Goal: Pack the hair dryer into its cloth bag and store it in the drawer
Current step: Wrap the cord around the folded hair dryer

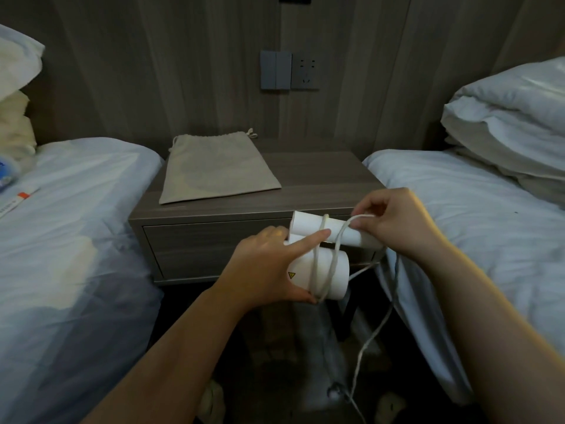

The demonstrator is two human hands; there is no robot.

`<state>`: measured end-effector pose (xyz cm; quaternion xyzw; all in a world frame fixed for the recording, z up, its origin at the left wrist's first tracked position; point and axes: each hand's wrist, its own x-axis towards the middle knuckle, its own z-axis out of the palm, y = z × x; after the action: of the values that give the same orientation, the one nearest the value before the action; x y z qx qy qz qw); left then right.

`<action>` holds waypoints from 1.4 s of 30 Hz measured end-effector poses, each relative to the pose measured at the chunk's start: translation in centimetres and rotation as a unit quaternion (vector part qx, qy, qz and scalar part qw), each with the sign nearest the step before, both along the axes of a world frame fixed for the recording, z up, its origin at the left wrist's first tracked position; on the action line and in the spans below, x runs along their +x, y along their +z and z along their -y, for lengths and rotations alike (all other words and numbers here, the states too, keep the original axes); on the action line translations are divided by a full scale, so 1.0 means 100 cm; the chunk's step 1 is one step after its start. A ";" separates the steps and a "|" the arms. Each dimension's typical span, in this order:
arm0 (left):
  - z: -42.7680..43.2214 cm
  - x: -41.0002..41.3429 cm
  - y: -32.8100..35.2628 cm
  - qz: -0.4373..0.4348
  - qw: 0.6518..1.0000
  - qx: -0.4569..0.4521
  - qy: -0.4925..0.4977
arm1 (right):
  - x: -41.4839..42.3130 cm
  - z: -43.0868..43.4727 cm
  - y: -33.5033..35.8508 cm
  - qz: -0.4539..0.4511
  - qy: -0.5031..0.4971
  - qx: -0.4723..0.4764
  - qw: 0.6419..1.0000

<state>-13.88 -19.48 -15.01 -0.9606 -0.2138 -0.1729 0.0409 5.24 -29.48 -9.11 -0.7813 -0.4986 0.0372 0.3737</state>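
Note:
A white folded hair dryer [333, 234] is held in front of the nightstand. My left hand [269, 264] grips its barrel from the left, index finger laid across the body. Several turns of its white cord [331, 261] lie around the dryer. My right hand [400, 221] pinches a loop of that cord at the dryer's right end. The rest of the cord hangs to the floor, where the plug [336, 393] lies. A beige drawstring cloth bag [214, 166] lies flat on the nightstand top. The drawer [214, 246] below it is closed.
The grey wooden nightstand [321, 179] stands between two beds with white sheets, left bed [70, 240] and right bed [474, 224]. Pillows [513, 117] are stacked on the right bed. A wall socket and switches [289, 70] sit above the nightstand. The floor is dark.

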 end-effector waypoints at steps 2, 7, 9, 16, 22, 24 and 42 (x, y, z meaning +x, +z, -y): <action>0.002 0.002 0.000 -0.003 1.000 0.005 -0.005 | 0.003 0.000 0.000 -0.003 0.014 -0.001 1.000; 0.005 0.003 0.000 -0.012 1.000 0.007 -0.015 | 0.005 0.000 -0.002 -0.006 0.047 -0.015 0.999; 0.006 0.003 0.000 -0.019 1.000 0.008 -0.023 | 0.006 -0.001 -0.003 -0.001 0.062 -0.032 0.998; 0.011 0.009 -0.004 -0.046 0.998 0.013 -0.041 | -0.001 -0.007 -0.011 -0.019 0.078 -0.028 0.996; 0.010 0.010 -0.006 -0.061 0.997 -0.016 -0.034 | -0.001 -0.011 -0.019 -0.036 0.021 -0.012 0.999; 0.010 0.008 -0.005 -0.065 0.997 -0.033 -0.025 | 0.000 -0.012 -0.022 -0.020 -0.040 -0.013 0.999; 0.002 0.001 -0.007 -0.044 0.992 -0.107 -0.041 | 0.050 -0.003 -0.028 -0.125 -0.031 0.000 0.992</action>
<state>-13.80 -19.63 -15.73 -0.9740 -0.1895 -0.1085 -0.0598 10.25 -29.14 -11.91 -0.7854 -0.4241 0.1228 0.4339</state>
